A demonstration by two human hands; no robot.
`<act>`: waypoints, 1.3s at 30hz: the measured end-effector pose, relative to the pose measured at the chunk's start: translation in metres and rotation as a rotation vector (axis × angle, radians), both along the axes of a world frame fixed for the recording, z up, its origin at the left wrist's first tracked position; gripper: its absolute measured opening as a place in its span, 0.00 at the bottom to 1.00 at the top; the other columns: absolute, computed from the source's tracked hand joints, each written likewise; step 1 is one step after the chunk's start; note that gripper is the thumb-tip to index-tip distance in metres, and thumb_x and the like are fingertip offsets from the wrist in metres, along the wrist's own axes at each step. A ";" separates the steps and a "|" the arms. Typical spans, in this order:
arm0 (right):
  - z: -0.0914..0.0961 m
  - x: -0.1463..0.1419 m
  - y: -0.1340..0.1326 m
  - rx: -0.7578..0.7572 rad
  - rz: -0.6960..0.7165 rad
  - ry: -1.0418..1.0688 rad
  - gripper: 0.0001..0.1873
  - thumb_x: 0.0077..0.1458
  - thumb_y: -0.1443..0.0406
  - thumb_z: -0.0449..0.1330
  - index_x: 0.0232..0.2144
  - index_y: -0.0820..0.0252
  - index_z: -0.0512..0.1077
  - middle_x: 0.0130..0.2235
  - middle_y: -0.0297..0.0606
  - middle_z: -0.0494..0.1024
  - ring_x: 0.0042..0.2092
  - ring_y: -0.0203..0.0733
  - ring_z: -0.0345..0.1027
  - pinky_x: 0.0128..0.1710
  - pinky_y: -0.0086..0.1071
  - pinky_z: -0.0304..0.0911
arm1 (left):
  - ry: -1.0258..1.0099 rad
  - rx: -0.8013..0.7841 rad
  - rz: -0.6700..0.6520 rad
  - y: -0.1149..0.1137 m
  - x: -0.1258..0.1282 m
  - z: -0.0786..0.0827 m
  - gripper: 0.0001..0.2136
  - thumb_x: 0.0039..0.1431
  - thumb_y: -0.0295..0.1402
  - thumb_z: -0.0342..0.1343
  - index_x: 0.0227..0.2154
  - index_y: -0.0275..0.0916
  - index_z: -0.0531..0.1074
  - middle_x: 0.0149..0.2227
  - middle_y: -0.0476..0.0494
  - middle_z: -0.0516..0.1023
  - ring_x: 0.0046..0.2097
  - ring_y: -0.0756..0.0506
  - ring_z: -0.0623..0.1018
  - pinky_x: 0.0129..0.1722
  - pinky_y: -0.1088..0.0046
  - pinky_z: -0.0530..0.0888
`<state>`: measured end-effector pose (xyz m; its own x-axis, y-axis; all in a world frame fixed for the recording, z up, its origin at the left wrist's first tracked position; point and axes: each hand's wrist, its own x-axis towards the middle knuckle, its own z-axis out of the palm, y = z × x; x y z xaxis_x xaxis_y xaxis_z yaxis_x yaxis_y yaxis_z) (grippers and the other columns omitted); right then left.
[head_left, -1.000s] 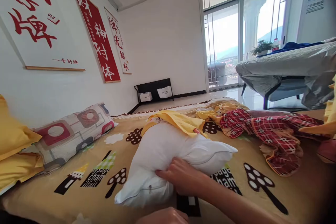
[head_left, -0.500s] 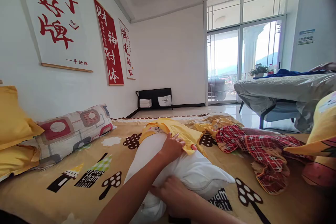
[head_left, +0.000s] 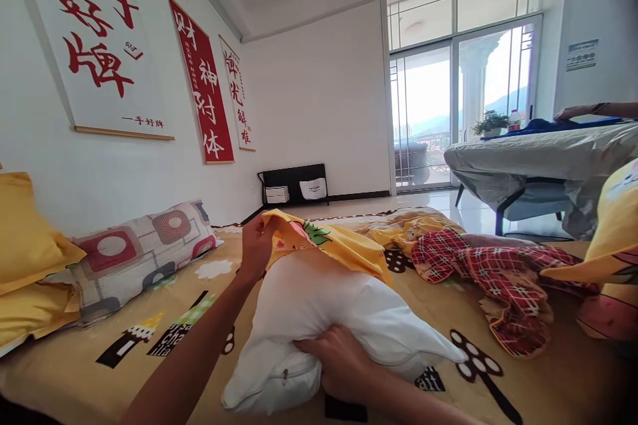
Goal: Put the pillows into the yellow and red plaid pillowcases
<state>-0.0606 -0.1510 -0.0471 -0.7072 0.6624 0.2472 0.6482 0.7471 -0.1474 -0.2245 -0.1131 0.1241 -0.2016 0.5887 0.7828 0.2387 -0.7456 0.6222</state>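
Observation:
A white pillow insert [head_left: 319, 295] lies on the patterned bedspread before me, its zipper showing near the lower end. Over its far end is a yellow pillowcase [head_left: 343, 242] with a green leaf and pink print. My left hand [head_left: 258, 246] is closed on the pillowcase's left edge and lifts it off the pillow. My right hand [head_left: 343, 355] grips a bunched part of the white pillow near its middle; some fingers are sunk in the fabric and hidden.
Yellow pillows [head_left: 30, 246] and a patterned pillow [head_left: 144, 255] lie left on the bedspread [head_left: 199, 305]. To the right are red plaid fabric [head_left: 503, 285] and another yellow pillow [head_left: 615, 232]. Beyond stands a covered table [head_left: 538, 153], where another person's hand [head_left: 578, 113] rests on blue cloth.
My left hand has moved left and forward from the pillowcase's middle to its left edge, raising it and baring more pillow. My right hand stays on the pillow. Another person's arm has appeared at right.

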 end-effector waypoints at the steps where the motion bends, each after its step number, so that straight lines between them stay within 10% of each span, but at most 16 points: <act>1: 0.001 -0.001 -0.001 -0.008 0.006 0.006 0.31 0.41 0.69 0.55 0.51 0.47 0.70 0.40 0.36 0.80 0.42 0.46 0.71 0.38 0.33 0.60 | -0.060 0.011 0.002 -0.001 -0.006 0.001 0.11 0.51 0.40 0.56 0.24 0.36 0.73 0.24 0.51 0.70 0.29 0.51 0.67 0.31 0.77 0.64; 9: 0.055 0.026 -0.006 -0.340 0.293 0.148 0.28 0.48 0.62 0.61 0.53 0.49 0.69 0.38 0.32 0.78 0.38 0.39 0.70 0.39 0.28 0.62 | -0.157 0.046 0.055 0.004 -0.034 -0.014 0.12 0.48 0.40 0.59 0.23 0.35 0.73 0.23 0.51 0.70 0.28 0.51 0.67 0.30 0.77 0.65; 11: 0.068 0.039 0.004 -0.251 0.025 0.331 0.15 0.55 0.59 0.55 0.42 0.55 0.75 0.34 0.33 0.78 0.35 0.37 0.69 0.36 0.27 0.61 | -0.190 0.037 0.052 0.006 -0.037 -0.019 0.12 0.48 0.40 0.59 0.23 0.35 0.73 0.22 0.51 0.70 0.28 0.51 0.67 0.30 0.77 0.65; 16: 0.067 0.056 0.046 0.139 -0.760 0.248 0.20 0.58 0.51 0.50 0.34 0.60 0.71 0.33 0.43 0.78 0.36 0.48 0.72 0.33 0.34 0.59 | -0.228 0.060 0.078 0.006 -0.033 -0.021 0.11 0.47 0.39 0.59 0.20 0.35 0.71 0.20 0.52 0.67 0.26 0.52 0.66 0.28 0.78 0.65; 30: 0.099 0.112 0.116 0.180 -0.924 0.130 0.12 0.54 0.71 0.53 0.36 0.67 0.75 0.36 0.52 0.78 0.40 0.53 0.73 0.38 0.38 0.59 | -0.178 -0.014 0.156 -0.003 -0.077 -0.025 0.17 0.45 0.46 0.62 0.24 0.34 0.75 0.24 0.48 0.74 0.29 0.49 0.70 0.31 0.75 0.68; 34: 0.144 0.133 0.108 0.226 -1.022 0.397 0.18 0.57 0.69 0.47 0.46 0.64 0.71 0.40 0.53 0.77 0.41 0.52 0.71 0.35 0.36 0.58 | -0.132 -0.130 0.170 -0.009 -0.088 -0.053 0.19 0.42 0.50 0.62 0.22 0.35 0.75 0.23 0.46 0.75 0.30 0.46 0.73 0.32 0.72 0.70; 39: 0.205 0.131 0.079 0.358 -0.938 0.758 0.21 0.51 0.72 0.49 0.48 0.66 0.69 0.43 0.49 0.76 0.41 0.43 0.67 0.36 0.31 0.56 | 0.187 -0.236 0.078 -0.020 -0.068 -0.125 0.08 0.46 0.38 0.59 0.24 0.38 0.77 0.30 0.43 0.79 0.37 0.41 0.76 0.39 0.67 0.71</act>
<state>0.0708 -0.0724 0.1576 0.3969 0.6442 0.6538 0.7917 0.1202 -0.5990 -0.2921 -0.1332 -0.0013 -0.1181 0.7471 0.6541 0.4162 -0.5608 0.7157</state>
